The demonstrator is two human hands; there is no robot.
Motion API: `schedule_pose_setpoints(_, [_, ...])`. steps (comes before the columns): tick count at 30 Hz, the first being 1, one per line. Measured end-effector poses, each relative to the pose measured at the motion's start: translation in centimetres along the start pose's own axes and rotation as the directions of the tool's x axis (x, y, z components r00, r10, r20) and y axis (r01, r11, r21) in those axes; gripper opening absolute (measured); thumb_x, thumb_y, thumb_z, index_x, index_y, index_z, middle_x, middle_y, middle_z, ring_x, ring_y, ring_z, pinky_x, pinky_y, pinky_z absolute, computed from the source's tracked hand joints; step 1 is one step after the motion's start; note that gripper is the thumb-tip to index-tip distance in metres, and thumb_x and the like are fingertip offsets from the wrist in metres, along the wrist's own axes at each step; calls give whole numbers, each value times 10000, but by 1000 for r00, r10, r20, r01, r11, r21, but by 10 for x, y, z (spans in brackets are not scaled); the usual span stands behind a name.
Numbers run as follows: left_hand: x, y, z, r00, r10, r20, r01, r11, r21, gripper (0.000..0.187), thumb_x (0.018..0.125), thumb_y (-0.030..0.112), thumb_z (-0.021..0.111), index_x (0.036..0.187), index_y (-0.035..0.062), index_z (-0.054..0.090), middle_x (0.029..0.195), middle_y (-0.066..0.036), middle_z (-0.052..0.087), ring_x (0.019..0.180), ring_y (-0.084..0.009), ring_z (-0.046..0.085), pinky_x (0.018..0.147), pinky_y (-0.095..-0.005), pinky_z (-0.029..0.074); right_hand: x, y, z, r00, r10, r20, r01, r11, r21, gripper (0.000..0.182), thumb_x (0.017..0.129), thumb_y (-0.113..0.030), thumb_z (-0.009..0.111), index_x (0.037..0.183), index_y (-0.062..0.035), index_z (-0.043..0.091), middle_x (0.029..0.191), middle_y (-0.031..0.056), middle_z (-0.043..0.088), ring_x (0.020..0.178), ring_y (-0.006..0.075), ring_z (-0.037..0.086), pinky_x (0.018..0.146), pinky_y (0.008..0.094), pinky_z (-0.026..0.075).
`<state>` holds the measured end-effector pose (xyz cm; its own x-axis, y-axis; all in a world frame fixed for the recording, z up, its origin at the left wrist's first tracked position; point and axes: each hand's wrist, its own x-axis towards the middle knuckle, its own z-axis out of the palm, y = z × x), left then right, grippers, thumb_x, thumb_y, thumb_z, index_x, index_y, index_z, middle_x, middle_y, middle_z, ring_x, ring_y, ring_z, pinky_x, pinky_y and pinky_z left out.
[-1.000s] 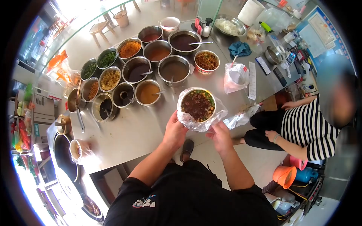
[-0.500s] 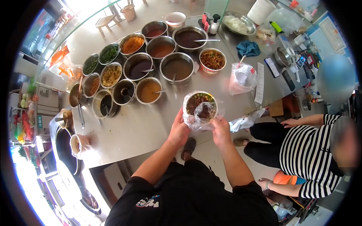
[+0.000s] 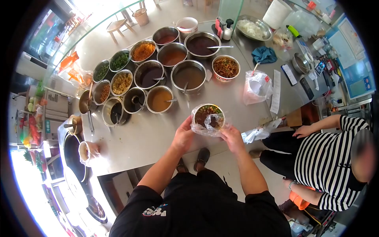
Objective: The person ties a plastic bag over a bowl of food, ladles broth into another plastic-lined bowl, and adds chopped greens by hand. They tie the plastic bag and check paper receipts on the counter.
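Observation:
A round white bowl (image 3: 201, 112) of dark sauced food topped with chopped greens is up at the near edge of the steel counter. A clear plastic bag (image 3: 205, 129) is bunched around its near side and partly over the food. My left hand (image 3: 184, 136) grips the bowl's left side through or beside the bag; its fingertips are partly hidden. On the right side, my right hand (image 3: 233, 138) has its thumb and fingers closed on the bag at the bowl's rim. A second filled bowl (image 3: 226, 68) stands farther back on the counter.
Several steel pots of sauces and toppings (image 3: 160, 98) crowd the counter's left and middle. A bagged cup (image 3: 257, 87), a receipt strip (image 3: 276, 91) and a blue cloth (image 3: 263, 55) lie to the right. A co-worker in a striped top (image 3: 321, 158) is close on my right.
The view has shifted slightly, so the counter items appear farther right. Both hands still hold the bagged bowl, now a little nearer to me. The co-worker's lower arm has moved.

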<state>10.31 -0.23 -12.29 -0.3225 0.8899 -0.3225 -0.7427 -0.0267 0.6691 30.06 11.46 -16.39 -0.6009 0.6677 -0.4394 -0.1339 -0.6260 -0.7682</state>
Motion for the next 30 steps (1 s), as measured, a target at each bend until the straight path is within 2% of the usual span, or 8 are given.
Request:
schedule_pose_setpoints(2, [-1, -1, -2, 998, 31, 55, -31, 1000, 5, 602, 800, -74, 552, 1386, -15, 424, 1313, -103, 550, 1203, -194, 524, 1042, -338, 393, -8, -13, 2, 997, 76, -17, -77, 995, -57, 291, 850, -98, 647, 1118, -6, 584, 1079, 70, 622, 965, 162, 597, 830, 317, 491])
schedule_pose_setpoints(4, [2, -2, -13, 997, 39, 73, -38, 999, -10, 593, 798, -55, 544, 1378, -21, 425, 1311, -107, 549, 1207, -202, 518, 1040, -340, 393, -12, -26, 12, 880, -441, -179, 273, 776, -568, 376, 818, -163, 713, 1137, -15, 582, 1144, 98, 569, 1075, 197, 537, 878, 340, 452])
schedule_pose_setpoints(5, [1, -3, -19, 995, 43, 86, -41, 999, -22, 586, 796, -36, 535, 1371, -27, 427, 1310, -112, 548, 1212, -209, 512, 1039, -342, 394, -12, -33, 17, 880, -440, -178, 273, 777, -567, 376, 818, -163, 713, 1137, -15, 582, 1144, 98, 569, 1075, 197, 537, 878, 340, 452])
schedule_pose_setpoints(7, [1, 3, -15, 998, 17, 65, -10, 995, -103, 523, 833, 16, 529, 1347, -28, 447, 1285, -118, 555, 1205, -222, 510, 1019, -349, 410, -5, -61, 39, 685, -715, 138, 435, 250, -865, 444, 752, -159, 743, 1136, -14, 575, 1173, 166, 531, 1117, 313, 501, 921, 406, 449])
schedule_pose_setpoints(14, [15, 19, -11, 877, -306, -371, 287, 952, -106, 353, 976, 244, 489, 1225, -5, 451, 1066, -129, 599, 961, -256, 601, 827, -385, 504, 47, -62, 51, 719, -542, 434, 407, -178, -896, 149, 698, -76, 705, 844, -91, 679, 1059, 115, 576, 1008, 325, 529, 850, 436, 446])
schedule_pose_setpoints(22, [50, 0, -52, 800, -525, -289, 503, 851, -153, 304, 966, 265, 508, 1086, -11, 551, 944, -123, 626, 841, -239, 635, 684, -357, 538, 10, -92, 68, 577, -704, 413, 545, -45, -837, 133, 703, -17, 719, 813, -78, 678, 898, 88, 555, 865, 299, 535, 775, 402, 436])
schedule_pose_setpoints(27, [70, -16, -61, 791, -539, -289, 497, 842, -210, 182, 947, 132, 506, 998, -11, 605, 844, -91, 658, 783, -203, 669, 667, -352, 565, 7, -84, 54, 735, -612, 292, 530, 251, -810, 88, 801, -25, 692, 880, -52, 664, 815, 88, 556, 733, 212, 549, 669, 315, 452])
schedule_pose_setpoints(30, [48, 14, -17, 851, -299, -431, 285, 954, -98, 76, 925, 89, 577, 923, 23, 614, 807, -48, 645, 691, -160, 639, 588, -304, 546, 9, -78, 49, 755, -618, 217, 546, 409, -731, 49, 872, -53, 661, 906, -32, 633, 825, 64, 560, 721, 142, 534, 660, 270, 448])
